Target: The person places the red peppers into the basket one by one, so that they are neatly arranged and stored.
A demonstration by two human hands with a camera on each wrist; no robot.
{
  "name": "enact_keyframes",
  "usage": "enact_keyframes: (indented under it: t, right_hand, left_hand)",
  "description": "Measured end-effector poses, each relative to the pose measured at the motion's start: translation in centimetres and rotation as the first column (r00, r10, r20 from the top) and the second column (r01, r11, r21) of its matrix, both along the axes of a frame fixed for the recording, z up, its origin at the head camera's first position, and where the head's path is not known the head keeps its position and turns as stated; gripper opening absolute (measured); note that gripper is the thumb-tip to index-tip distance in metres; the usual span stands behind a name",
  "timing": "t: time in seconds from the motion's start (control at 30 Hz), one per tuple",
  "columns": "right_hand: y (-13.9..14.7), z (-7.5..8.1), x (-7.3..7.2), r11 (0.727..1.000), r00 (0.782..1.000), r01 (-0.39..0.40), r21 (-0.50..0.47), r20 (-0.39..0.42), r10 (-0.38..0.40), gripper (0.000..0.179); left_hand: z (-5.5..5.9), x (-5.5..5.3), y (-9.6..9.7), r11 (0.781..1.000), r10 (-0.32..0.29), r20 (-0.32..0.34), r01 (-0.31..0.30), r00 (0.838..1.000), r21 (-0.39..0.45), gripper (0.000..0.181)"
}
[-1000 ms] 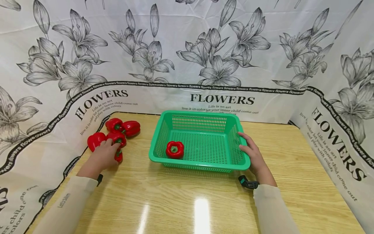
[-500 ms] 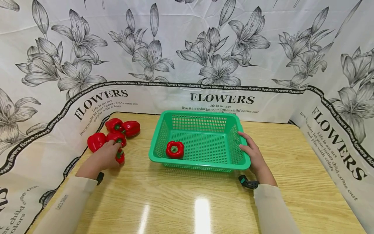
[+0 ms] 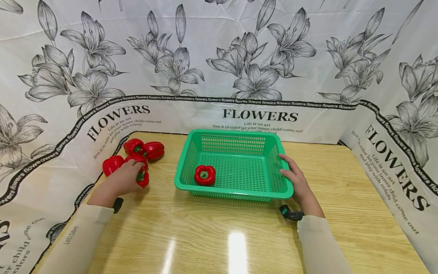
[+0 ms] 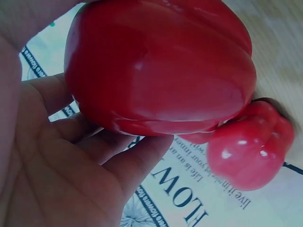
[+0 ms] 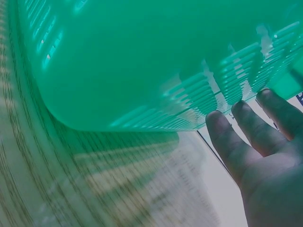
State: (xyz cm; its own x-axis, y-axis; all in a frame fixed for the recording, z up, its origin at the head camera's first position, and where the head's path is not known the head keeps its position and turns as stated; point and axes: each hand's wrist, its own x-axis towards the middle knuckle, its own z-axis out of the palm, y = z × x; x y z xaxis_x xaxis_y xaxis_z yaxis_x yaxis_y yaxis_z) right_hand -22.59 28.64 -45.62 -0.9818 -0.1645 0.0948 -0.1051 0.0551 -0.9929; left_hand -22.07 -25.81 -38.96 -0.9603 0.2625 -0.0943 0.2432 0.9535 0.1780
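My left hand [image 3: 124, 179] holds a red bell pepper [image 3: 143, 179] at the left side of the table, its green stem pointing away from the palm. In the left wrist view this bell pepper [image 4: 161, 66] fills the space between thumb and fingers. Several other red bell peppers [image 3: 154, 150] lie grouped just beyond the hand, one partly covered by it. My right hand [image 3: 297, 182] grips the right rim of a green plastic basket [image 3: 236, 194]. In the right wrist view, fingertips [image 5: 218, 122] rest on the basket's slotted outer wall. Inside, at the front left, sits one red bell pepper [image 3: 204, 176].
The wooden table [image 3: 198, 232] ends at a white flower-printed cloth [image 3: 178, 114] that rises behind and along both sides. The basket stands near the back edge, to the right of the pepper group. Each wrist wears a black band [image 3: 291, 214].
My left hand has drawn the held bell pepper slightly right and up, and more of its stem end shows. The right hand and the basket have stayed in place.
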Motion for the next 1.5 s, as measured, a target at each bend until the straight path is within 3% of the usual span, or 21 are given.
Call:
enact_keyframes:
  t: [0.23, 0.73, 1.27, 1.5]
  right_hand:
    - [0.1, 0.2, 0.2, 1.000, 1.000, -0.008, 0.007, -0.002, 0.008, 0.053]
    - [0.3, -0.2, -0.2, 1.000, 1.000, -0.009, 0.015, -0.006, 0.009, 0.053]
    - [0.2, 0.0, -0.2, 1.000, 1.000, -0.011, 0.017, -0.008, 0.011, 0.053]
    - [0.1, 0.1, -0.2, 1.000, 1.000, -0.009, 0.009, -0.010, 0.010, 0.053]
  left_hand:
    - [1.1, -0.4, 0.6, 0.999, -0.036, -0.061, 0.036, 0.997, -0.003, 0.072]
    - [3.8, -0.9, 2.0, 0.994, -0.041, -0.068, 0.048, 0.997, 0.098, 0.071]
    - [5.0, -1.4, 3.5, 0.985, -0.063, -0.164, 0.087, 0.984, 0.147, 0.060]
    - [5.9, -1.4, 4.2, 0.981, -0.046, -0.147, 0.073, 0.988, 0.182, 0.059]
